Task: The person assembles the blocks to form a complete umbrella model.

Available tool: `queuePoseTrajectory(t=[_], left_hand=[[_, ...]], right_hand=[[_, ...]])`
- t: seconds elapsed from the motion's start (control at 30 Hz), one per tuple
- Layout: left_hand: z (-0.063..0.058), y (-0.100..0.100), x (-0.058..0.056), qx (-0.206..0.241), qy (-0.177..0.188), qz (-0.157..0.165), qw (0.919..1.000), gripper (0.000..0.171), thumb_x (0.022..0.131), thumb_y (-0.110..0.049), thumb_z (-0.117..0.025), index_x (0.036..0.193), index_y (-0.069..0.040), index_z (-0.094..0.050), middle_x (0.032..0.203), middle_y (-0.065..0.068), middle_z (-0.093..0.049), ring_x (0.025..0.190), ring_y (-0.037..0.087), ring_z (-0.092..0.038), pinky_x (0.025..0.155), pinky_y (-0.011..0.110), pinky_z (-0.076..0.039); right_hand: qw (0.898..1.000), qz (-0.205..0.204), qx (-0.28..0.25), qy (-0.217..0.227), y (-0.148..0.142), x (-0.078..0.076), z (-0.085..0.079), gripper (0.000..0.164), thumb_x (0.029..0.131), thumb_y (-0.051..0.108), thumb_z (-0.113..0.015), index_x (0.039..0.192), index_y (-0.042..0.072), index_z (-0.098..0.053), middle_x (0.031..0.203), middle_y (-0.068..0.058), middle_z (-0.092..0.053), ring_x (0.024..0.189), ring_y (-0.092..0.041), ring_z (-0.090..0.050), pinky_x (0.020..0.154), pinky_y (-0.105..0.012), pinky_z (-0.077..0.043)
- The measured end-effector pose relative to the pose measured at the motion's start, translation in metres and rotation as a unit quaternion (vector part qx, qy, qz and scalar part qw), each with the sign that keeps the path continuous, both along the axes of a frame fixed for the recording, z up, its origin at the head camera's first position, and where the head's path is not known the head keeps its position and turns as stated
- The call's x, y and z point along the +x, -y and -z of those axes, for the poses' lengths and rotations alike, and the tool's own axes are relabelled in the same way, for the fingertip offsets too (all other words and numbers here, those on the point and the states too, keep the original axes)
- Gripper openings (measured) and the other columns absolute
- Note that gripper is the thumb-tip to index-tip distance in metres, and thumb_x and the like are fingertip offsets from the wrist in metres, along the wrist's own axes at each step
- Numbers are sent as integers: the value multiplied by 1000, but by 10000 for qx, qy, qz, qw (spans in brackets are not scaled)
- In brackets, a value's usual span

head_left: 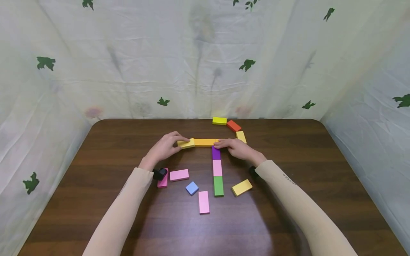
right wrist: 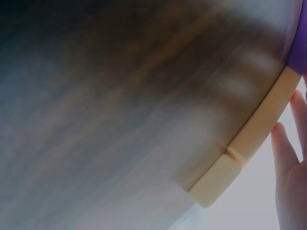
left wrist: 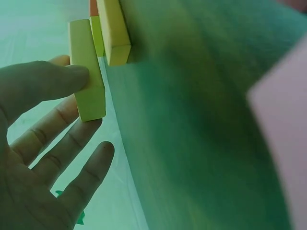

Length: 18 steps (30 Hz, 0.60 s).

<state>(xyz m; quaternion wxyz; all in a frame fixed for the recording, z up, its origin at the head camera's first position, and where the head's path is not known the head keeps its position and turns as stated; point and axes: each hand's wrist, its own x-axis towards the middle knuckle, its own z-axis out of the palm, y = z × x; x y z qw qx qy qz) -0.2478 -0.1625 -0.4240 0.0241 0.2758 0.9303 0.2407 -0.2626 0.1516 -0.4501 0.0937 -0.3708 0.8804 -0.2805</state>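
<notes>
My left hand (head_left: 163, 146) pinches a pale yellow block (head_left: 186, 144) between thumb and fingers; the left wrist view shows the same block (left wrist: 82, 43) with the thumb across its face. Its right end meets a row of orange blocks (head_left: 205, 143). Near the row's right part, my right hand (head_left: 239, 148) rests with extended fingertips by the orange and purple blocks. From there a purple block (head_left: 216, 153), a pink block (head_left: 217, 167) and a green block (head_left: 218, 186) run in a line toward me. Orange (right wrist: 264, 115) and purple (right wrist: 300, 45) blocks also show in the right wrist view.
Behind the right hand lie a bright yellow block (head_left: 219, 121), a red block (head_left: 234, 126) and a yellow block (head_left: 241, 136). Closer are two pink blocks (head_left: 179, 175) (head_left: 204, 202), a magenta block (head_left: 162, 182), a blue block (head_left: 192, 188) and a yellow block (head_left: 242, 187).
</notes>
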Motion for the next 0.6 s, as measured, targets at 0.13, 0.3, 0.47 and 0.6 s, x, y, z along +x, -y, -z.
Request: queuePoseTrajectory(t=[0.13,0.3,0.47,0.6], left_hand=[[-3,-5,-8,4,77,-145,9999,36,88,-1,-63,122,-11,-67,116,12,-58,107,28,-55,92,43,-45],[-4,-11,-17,-34,135,-230,9996,35,89,-2,-61,123,-10,-66,117,13,-58,108,28,-54,93,43,-43],[-3,-16,-26,-113,210,-379,9990,36,91,-4,-60,125,-12,-65,120,13,-56,111,28,-52,95,44,-42],[0,-19,-34,-151,200,-427,9988,35,91,-4,-60,126,-13,-65,121,12,-55,111,28,-51,96,45,-42]], right_hand=[[10000,2,8,-25,0,0,1,50,88,-12,-39,128,7,-62,132,-6,-58,130,-22,-44,106,-40,-33],[10000,42,45,12,0,-1,3,50,88,-12,-40,129,8,-62,132,-6,-58,130,-22,-44,106,-40,-33],[10000,9,36,-29,0,-2,2,50,87,-13,-40,128,7,-62,132,-7,-58,130,-23,-44,106,-41,-33],[10000,14,34,-24,0,-2,2,50,87,-13,-40,128,7,-62,131,-8,-58,130,-23,-44,106,-40,-33]])
